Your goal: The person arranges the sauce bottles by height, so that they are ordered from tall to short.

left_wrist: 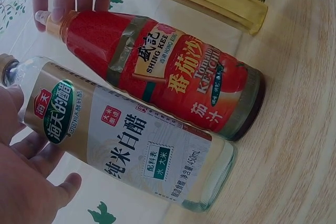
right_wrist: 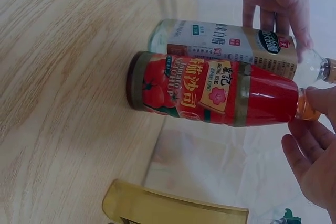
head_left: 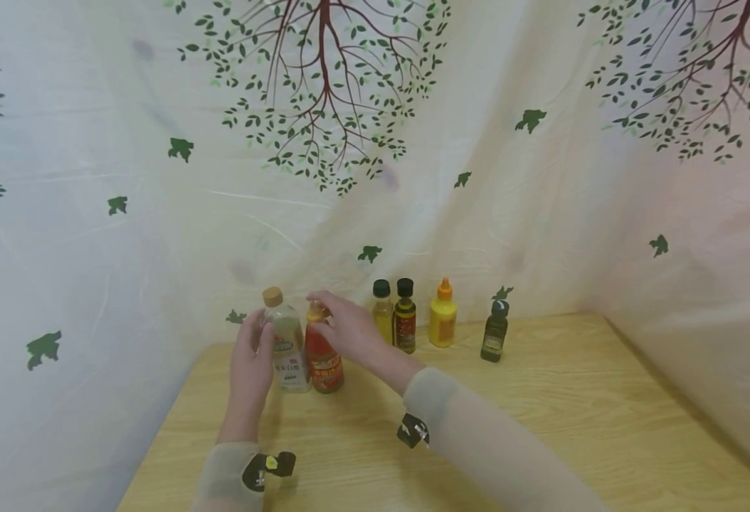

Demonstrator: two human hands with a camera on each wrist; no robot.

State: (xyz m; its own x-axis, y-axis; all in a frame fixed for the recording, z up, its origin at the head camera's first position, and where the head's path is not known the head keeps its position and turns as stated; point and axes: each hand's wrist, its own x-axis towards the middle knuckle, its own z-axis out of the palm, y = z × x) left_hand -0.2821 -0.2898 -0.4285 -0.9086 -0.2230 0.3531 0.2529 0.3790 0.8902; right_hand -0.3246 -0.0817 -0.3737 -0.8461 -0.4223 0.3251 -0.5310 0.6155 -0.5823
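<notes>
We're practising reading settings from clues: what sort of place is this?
Probably a curtained-off booth for tabletop work: tree-printed curtain hangs around a wood-grain table bearing bottles of tomato ketchup and rice vinegar.

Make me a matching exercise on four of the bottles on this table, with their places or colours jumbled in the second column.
Column one
1. Ketchup bottle
2. White vinegar bottle
3. Squeeze bottle
4. Small dark bottle

Column two (as seen in the head view)
A. Farthest right of the bottles
B. Yellow, with a pointed orange nozzle
C. Red, its neck at the fingers of the right hand
D. Farthest left of the bottles, beside the left hand

Right pairs: 1-C, 2-D, 3-B, 4-A
</notes>
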